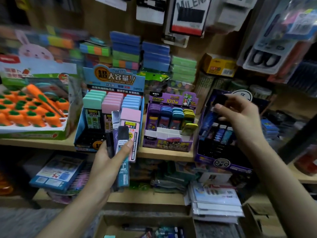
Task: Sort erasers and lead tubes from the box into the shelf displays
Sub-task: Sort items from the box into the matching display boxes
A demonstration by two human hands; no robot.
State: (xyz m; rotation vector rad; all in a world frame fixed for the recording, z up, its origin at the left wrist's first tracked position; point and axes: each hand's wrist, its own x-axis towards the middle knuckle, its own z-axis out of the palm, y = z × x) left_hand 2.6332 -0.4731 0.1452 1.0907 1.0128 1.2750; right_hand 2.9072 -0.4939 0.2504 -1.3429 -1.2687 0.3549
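Observation:
My left hand (107, 162) grips a fanned bunch of lead tubes (122, 145): a pink one, a black-capped one, a teal one and a slim dark one. It is raised in front of the blue lead tube display (109, 79) with mint, pink and blue caps. My right hand (238, 117) pinches a small dark lead tube (220, 100) above the dark purple display (216, 158) at the right, which holds several dark tubes. Between the two stands a purple display (169, 145) of coloured tubes. The cardboard box (109, 224) lies at the bottom, with a few tubes inside.
A carrot eraser display (32, 109) fills the shelf's left. Stacked colourful sticky-note packs (127, 52) stand behind the displays. Packaged goods hang on the wall above. The lower shelf holds paper packs (216, 200) and flat packets. The wooden shelf edge (163, 157) runs across.

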